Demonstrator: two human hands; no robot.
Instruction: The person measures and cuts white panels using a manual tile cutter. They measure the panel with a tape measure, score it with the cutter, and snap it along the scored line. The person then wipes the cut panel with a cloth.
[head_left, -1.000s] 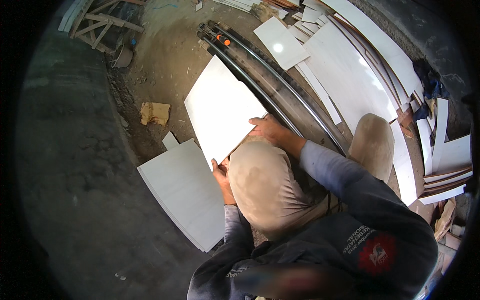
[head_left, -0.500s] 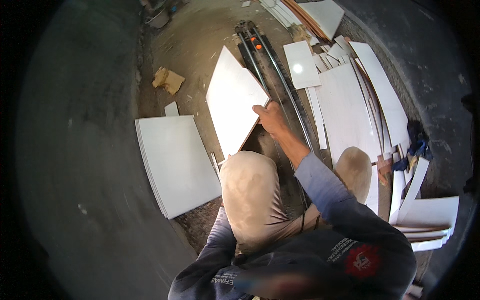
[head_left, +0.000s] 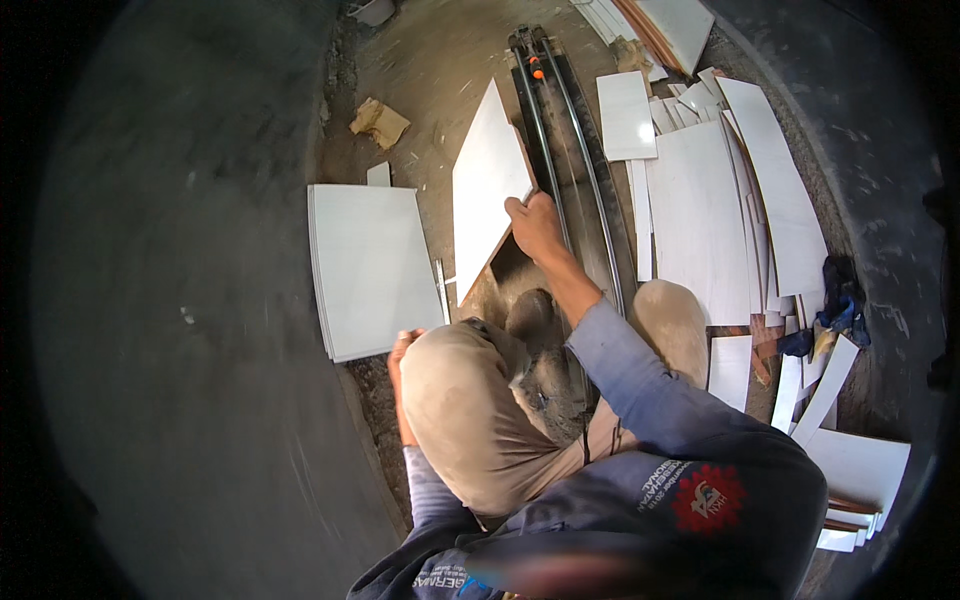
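My right hand [head_left: 538, 228] is closed on the edge of a white tile [head_left: 487, 190], thumb on top. The tile stands tilted, its glossy face up and its brown edge showing, beside a manual tile cutter [head_left: 572, 150] with two metal rails. Next to my bent left knee, my left hand [head_left: 397, 362] is at the near edge of a stack of white tiles [head_left: 372, 265]. The knee hides part of that hand, and I cannot tell whether it grips a tile.
Larger white tiles and cut strips [head_left: 700, 210] lie along the right side by the dark wall. A crumpled piece of brown cardboard [head_left: 380, 122] is on the floor beyond the stack. More offcuts [head_left: 850, 470] are piled at the lower right.
My left hand has come into view from behind the knee, at the tile stack's near edge. The tile in my right hand has turned more steeply edge-on. The whole view has shifted.
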